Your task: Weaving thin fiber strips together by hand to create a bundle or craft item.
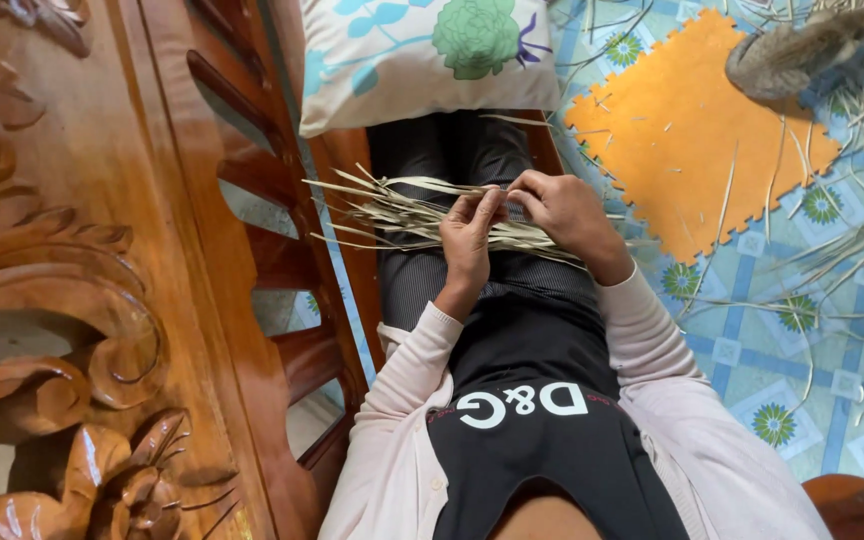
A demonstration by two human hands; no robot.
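My left hand (pixel 469 240) and right hand (pixel 564 212) meet over my lap, fingertips almost touching at the middle of a bundle of dry strips (pixel 402 215). Both sets of fingers are closed in a pinch on the strips: my left thumb and forefinger nip a strand at its top edge, and my right fingers curl over the same spot from the other side.

The bundle's long axis runs across my thighs, side to side. Most of its length fans out beyond my left fingers, toward the carved wooden bench (pixel 102 300); only a short tail shows past my right wrist. So the free ends lie on the left hand's side, and that hand is nearer them.

Beyond my fingertips sits a pillow (pixel 402 60); off past my right hand lies an orange mat (pixel 692 130) with loose strips scattered on it.
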